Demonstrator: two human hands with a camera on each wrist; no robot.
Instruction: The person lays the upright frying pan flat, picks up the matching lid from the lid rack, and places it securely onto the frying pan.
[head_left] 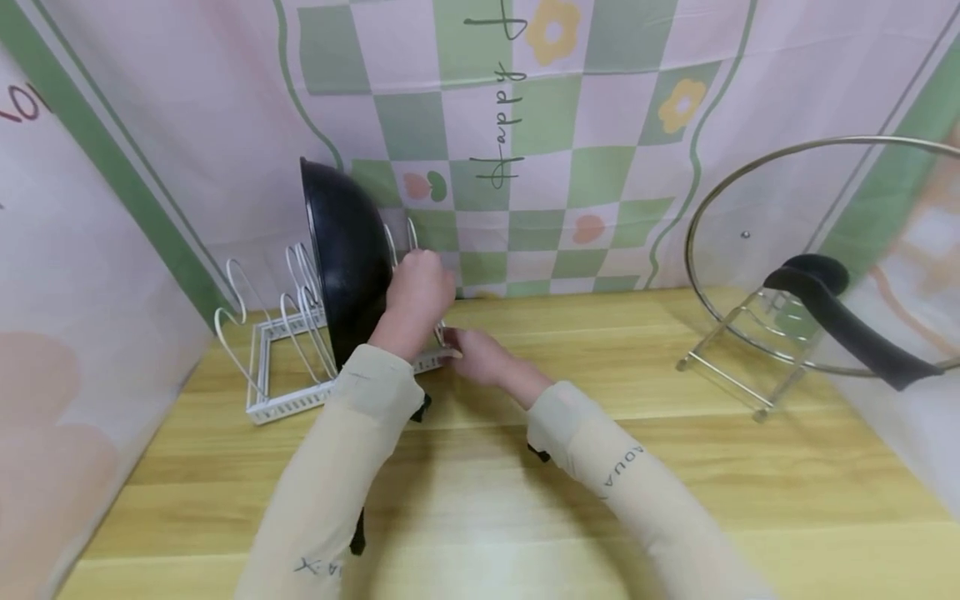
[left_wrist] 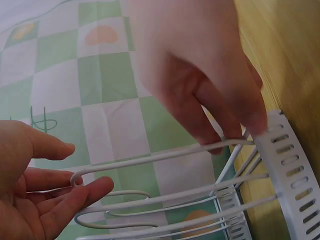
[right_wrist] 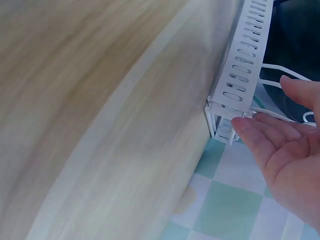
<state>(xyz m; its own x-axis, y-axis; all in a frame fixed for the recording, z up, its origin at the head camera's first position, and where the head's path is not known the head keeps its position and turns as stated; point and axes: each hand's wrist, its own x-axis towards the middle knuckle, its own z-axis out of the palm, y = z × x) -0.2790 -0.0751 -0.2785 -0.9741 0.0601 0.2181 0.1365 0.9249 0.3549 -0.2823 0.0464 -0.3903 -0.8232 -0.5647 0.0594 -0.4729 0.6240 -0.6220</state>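
Observation:
A white wire pan rack (head_left: 292, 402) stands on the table at left, with a black wok (head_left: 348, 250) tilted on its side among the dividers. My left hand (head_left: 420, 292) is at the upper end of a wire divider to the right of the wok. In the left wrist view, the left hand's (left_wrist: 45, 180) fingers curl about the loop's tip, the thumb a little apart. Low down, my right hand (head_left: 480, 354) holds the rack's right end at the foot of the divider. The right wrist view shows that hand's fingertips (right_wrist: 240, 124) against the slotted rail (right_wrist: 245, 55).
At right, a glass lid (head_left: 720, 233) with a metal rim and black handle (head_left: 855, 325) leans on a small metal stand (head_left: 727, 375). A checked cloth (head_left: 540, 167) hangs behind the wooden table (head_left: 465, 517). More wire dividers (head_left: 234, 292) stand left of the wok.

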